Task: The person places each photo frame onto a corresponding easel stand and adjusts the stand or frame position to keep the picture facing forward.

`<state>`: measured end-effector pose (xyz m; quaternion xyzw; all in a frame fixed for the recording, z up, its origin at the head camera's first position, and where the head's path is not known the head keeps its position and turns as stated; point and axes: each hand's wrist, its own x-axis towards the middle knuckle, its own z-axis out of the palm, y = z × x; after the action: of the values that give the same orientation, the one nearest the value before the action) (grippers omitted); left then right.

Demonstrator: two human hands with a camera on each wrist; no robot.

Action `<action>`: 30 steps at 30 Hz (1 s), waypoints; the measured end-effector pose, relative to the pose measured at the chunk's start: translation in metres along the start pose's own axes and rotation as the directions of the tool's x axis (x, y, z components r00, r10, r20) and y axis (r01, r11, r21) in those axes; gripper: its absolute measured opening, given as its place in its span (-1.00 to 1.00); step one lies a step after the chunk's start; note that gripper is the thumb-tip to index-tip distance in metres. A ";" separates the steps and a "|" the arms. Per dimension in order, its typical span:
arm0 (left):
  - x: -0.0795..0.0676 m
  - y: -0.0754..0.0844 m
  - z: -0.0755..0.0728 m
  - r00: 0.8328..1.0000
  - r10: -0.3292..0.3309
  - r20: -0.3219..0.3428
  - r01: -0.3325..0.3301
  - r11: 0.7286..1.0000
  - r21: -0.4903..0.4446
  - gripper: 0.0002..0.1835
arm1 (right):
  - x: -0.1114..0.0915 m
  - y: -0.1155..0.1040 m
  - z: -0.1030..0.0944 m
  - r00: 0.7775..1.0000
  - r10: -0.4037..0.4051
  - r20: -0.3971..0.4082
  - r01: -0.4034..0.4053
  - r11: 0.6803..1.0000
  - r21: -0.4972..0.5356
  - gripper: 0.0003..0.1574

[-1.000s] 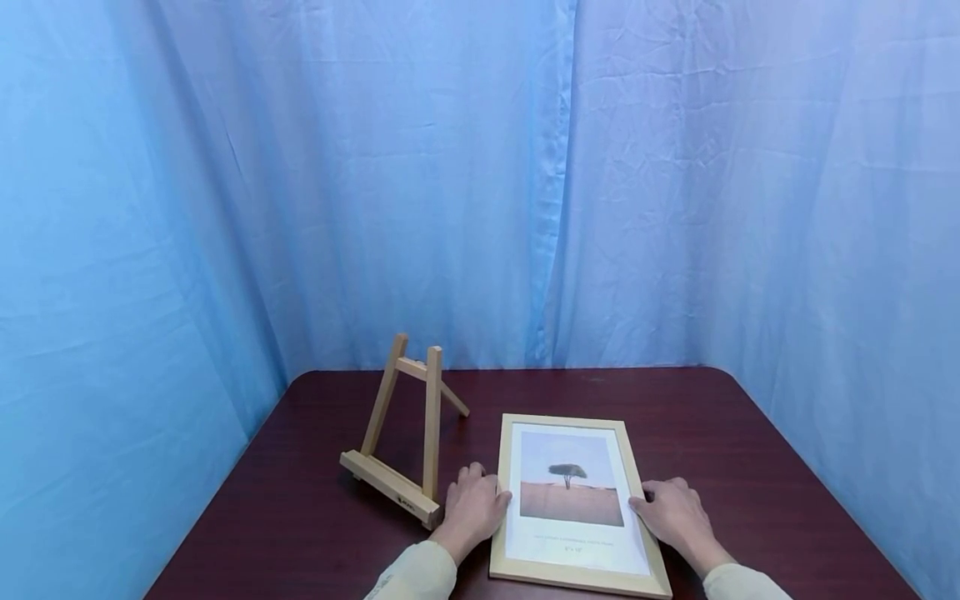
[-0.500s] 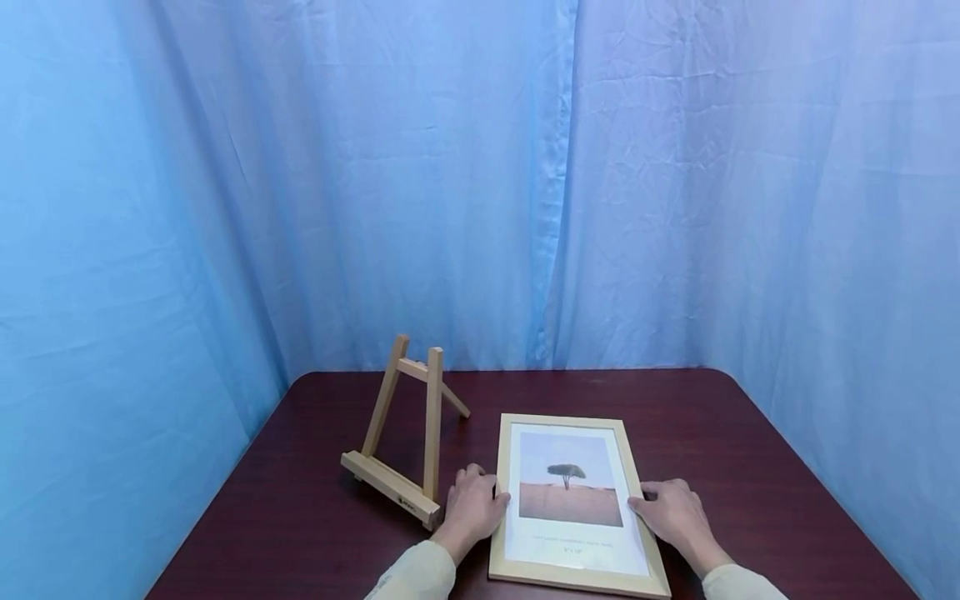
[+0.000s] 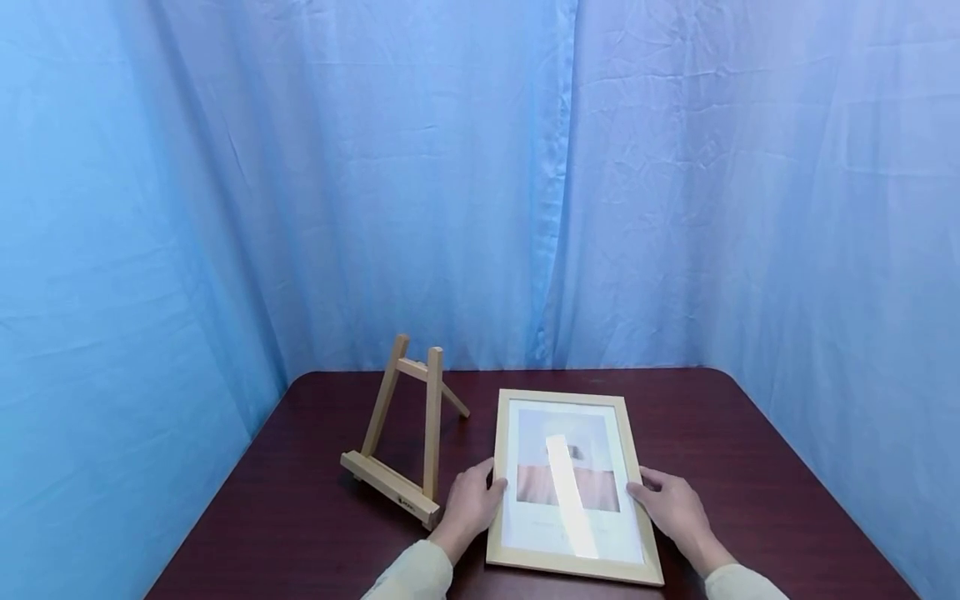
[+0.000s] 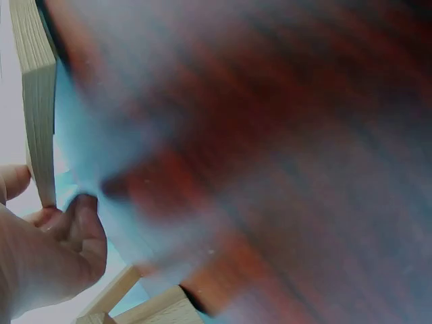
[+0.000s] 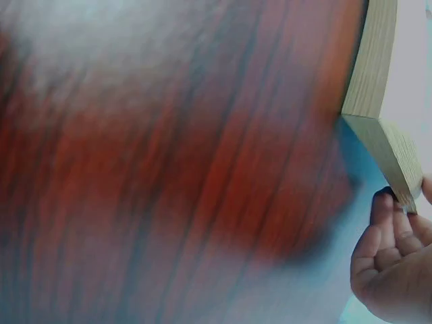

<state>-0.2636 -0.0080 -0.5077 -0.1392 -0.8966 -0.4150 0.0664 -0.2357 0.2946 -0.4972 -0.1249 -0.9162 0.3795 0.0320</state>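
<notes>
A pale wooden picture frame [image 3: 573,566] with a print under a shiny pane is held face up, tilted, above the dark table. My left hand [image 3: 472,502] grips its left side, thumb on the front edge and fingers behind. On the opposite side my right hand [image 3: 673,510] holds the frame the same way. The left wrist view shows the wooden edge [image 4: 39,128] between thumb and curled fingers, raised off the tabletop. In the right wrist view, the frame's corner [image 5: 368,111] also stands above the table. A white streak of glare covers much of the print.
Left of the frame, close by my left hand, a small wooden easel [image 3: 432,425] stands with its ledge [image 3: 390,487] facing me. The dark reddish table [image 3: 720,433] reaches back to blue curtains [image 3: 420,183], which hang behind and on both sides.
Both hands have lifted the picture frame slightly off the table, and its far edge has moved up in view. Glare now crosses the print. The easel has stayed put.
</notes>
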 end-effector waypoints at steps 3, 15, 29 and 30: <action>0.001 0.002 -0.002 1.000 -0.009 -0.016 0.008 0.997 -0.077 -0.55 | -0.001 -0.002 -0.002 1.000 -0.002 -0.031 0.003 0.998 0.055 -0.29; 0.007 0.006 -0.008 0.994 -0.010 -0.108 -0.007 0.987 -0.158 -0.46 | -0.003 -0.014 -0.010 0.993 -0.012 -0.117 0.042 0.966 0.257 -0.33; 0.016 0.022 -0.016 0.988 0.030 -0.151 -0.064 0.972 -0.228 -0.42 | -0.002 -0.024 -0.029 0.985 -0.020 -0.172 0.099 0.880 0.465 -0.34; 0.016 0.024 -0.017 0.988 0.032 -0.152 -0.068 0.969 -0.238 -0.41 | -0.003 -0.025 -0.031 0.984 -0.024 -0.177 0.106 0.877 0.468 -0.34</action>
<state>-0.2717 -0.0030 -0.4758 -0.1378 -0.8281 -0.5287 0.1251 -0.2334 0.2979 -0.4580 -0.1133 -0.7927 0.5797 0.1507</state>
